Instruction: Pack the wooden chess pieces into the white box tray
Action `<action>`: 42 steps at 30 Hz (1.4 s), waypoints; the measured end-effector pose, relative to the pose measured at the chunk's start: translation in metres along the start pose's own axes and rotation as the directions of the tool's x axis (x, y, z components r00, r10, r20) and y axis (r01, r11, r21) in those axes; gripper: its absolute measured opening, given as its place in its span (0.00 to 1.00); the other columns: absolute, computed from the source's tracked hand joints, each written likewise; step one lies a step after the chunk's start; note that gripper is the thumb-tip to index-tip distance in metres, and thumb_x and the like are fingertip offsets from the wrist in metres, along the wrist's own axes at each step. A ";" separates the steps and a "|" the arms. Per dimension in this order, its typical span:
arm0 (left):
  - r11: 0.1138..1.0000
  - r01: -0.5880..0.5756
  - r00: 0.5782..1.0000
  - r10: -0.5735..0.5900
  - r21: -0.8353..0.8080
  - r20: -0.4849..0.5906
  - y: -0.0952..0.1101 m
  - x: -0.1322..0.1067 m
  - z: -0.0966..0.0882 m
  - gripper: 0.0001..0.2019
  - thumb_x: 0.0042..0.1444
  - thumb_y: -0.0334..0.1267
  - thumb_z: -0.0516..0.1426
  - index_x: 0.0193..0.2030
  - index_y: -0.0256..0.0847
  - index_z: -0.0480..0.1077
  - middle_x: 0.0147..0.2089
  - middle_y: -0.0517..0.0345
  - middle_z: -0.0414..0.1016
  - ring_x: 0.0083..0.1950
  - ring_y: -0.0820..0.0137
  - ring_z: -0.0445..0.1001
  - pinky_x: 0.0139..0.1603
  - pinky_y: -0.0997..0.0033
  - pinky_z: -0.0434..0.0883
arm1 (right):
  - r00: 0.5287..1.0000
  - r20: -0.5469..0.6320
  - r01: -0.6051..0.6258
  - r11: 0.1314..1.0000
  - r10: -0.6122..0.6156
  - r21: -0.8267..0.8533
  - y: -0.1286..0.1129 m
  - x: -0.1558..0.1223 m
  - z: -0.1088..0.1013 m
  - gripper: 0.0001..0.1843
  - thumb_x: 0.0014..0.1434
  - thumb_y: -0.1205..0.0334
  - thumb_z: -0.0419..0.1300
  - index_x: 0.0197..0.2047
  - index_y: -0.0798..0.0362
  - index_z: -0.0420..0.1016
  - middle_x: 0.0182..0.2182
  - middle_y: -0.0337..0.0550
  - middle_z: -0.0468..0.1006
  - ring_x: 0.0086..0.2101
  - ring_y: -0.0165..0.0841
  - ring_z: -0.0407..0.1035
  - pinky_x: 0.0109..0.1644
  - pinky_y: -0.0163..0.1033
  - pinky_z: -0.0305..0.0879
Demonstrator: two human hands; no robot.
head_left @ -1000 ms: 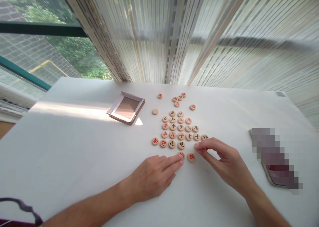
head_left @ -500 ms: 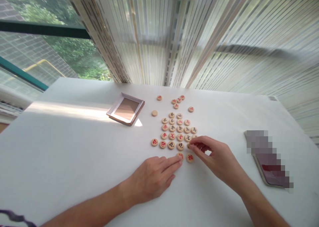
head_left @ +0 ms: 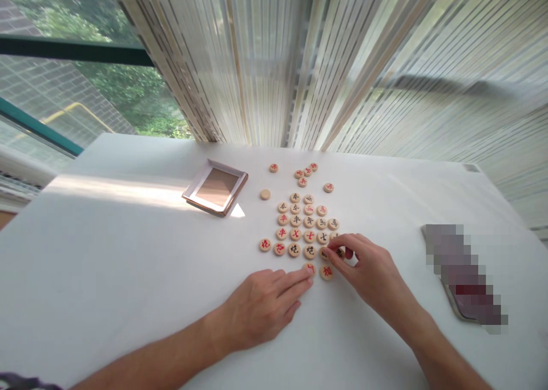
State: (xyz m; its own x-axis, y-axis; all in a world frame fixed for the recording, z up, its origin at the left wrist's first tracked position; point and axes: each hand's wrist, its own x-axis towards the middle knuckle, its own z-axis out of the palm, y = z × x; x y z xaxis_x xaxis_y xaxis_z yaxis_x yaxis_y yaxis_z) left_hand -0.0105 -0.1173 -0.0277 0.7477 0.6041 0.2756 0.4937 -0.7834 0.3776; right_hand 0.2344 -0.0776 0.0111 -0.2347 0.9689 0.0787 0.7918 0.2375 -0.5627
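Observation:
Round wooden chess pieces [head_left: 302,224] with red or black characters lie in rows on the white table [head_left: 128,253]. My left hand [head_left: 265,304] lies flat, fingers stretched out, its fingertip touching a red-marked piece [head_left: 310,268] in the nearest row. A second red-marked piece [head_left: 327,272] sits just right of it. My right hand [head_left: 368,267] is curled, its fingertips pinched on a black-marked piece [head_left: 338,253] at the right end of a row.
A shallow cardboard box lid [head_left: 216,187] lies at the back left. Loose pieces [head_left: 306,173] are scattered behind the rows, one blank piece [head_left: 265,194] apart. A blurred-out phone-like object [head_left: 464,276] lies at the right. Striped curtains hang behind the table.
My right hand has slid leftward and drawn its fingers in over the right end of the rows, covering pieces there. My left hand has stayed in place.

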 end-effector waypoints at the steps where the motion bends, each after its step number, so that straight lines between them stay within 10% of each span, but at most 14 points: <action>1: 1.000 0.000 1.000 0.000 0.000 0.001 0.000 0.000 0.000 0.20 0.68 0.31 0.52 0.66 0.35 0.64 0.68 0.47 0.70 0.50 0.63 0.80 0.44 0.60 0.81 | 1.000 -0.001 0.004 1.000 -0.004 -0.003 0.000 0.000 0.001 0.05 0.65 0.59 0.62 0.36 0.48 0.76 0.31 0.40 0.78 0.31 0.34 0.72 0.34 0.38 0.69; 10: 1.000 -0.006 1.000 0.005 0.022 0.006 0.001 0.000 0.001 0.20 0.68 0.31 0.51 0.66 0.34 0.64 0.68 0.45 0.70 0.51 0.63 0.80 0.44 0.61 0.80 | 0.998 -0.030 0.063 0.998 -0.063 0.011 0.013 -0.005 -0.010 0.04 0.67 0.60 0.60 0.41 0.48 0.76 0.37 0.43 0.77 0.33 0.33 0.70 0.30 0.34 0.67; 18: 1.000 -0.001 1.000 0.000 0.031 0.018 0.003 0.000 -0.001 0.19 0.68 0.31 0.52 0.65 0.34 0.64 0.68 0.48 0.70 0.51 0.63 0.80 0.43 0.62 0.80 | 0.978 0.172 0.114 0.993 -0.117 0.026 0.043 -0.012 -0.027 0.08 0.67 0.58 0.60 0.49 0.43 0.76 0.46 0.43 0.76 0.37 0.32 0.73 0.30 0.32 0.68; 32: 1.000 -0.001 1.000 0.001 0.017 0.006 0.001 0.001 0.000 0.19 0.69 0.31 0.52 0.65 0.33 0.64 0.68 0.48 0.70 0.51 0.61 0.80 0.41 0.60 0.81 | 0.977 0.193 0.088 0.996 -0.092 0.025 0.046 -0.014 -0.023 0.06 0.65 0.56 0.63 0.41 0.47 0.71 0.35 0.39 0.73 0.30 0.30 0.68 0.30 0.33 0.66; 38: 0.967 0.047 0.995 -0.067 -0.249 -0.075 -0.006 0.000 -0.004 0.18 0.67 0.29 0.54 0.63 0.38 0.66 0.63 0.48 0.75 0.55 0.65 0.79 0.52 0.67 0.79 | 0.990 0.093 0.100 0.994 -0.105 0.052 0.044 -0.010 -0.029 0.09 0.66 0.58 0.61 0.34 0.48 0.69 0.29 0.37 0.70 0.28 0.29 0.65 0.25 0.31 0.60; 42: 0.869 0.135 0.964 -0.227 -0.476 -0.140 -0.012 -0.002 -0.007 0.13 0.65 0.28 0.55 0.56 0.41 0.69 0.57 0.49 0.76 0.38 0.74 0.79 0.36 0.77 0.77 | 0.989 -0.077 0.127 0.991 -0.124 0.040 0.048 -0.006 -0.027 0.17 0.67 0.57 0.60 0.27 0.50 0.64 0.23 0.34 0.65 0.23 0.28 0.58 0.26 0.34 0.56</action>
State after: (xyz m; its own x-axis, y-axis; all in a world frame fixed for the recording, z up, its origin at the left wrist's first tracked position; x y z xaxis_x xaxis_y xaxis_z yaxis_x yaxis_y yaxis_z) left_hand -0.0207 -0.1080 -0.0264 0.5465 0.7803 0.3039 0.3185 -0.5293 0.7864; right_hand 0.2893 -0.0697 0.0057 -0.2867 0.9344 0.2113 0.7321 0.3560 -0.5807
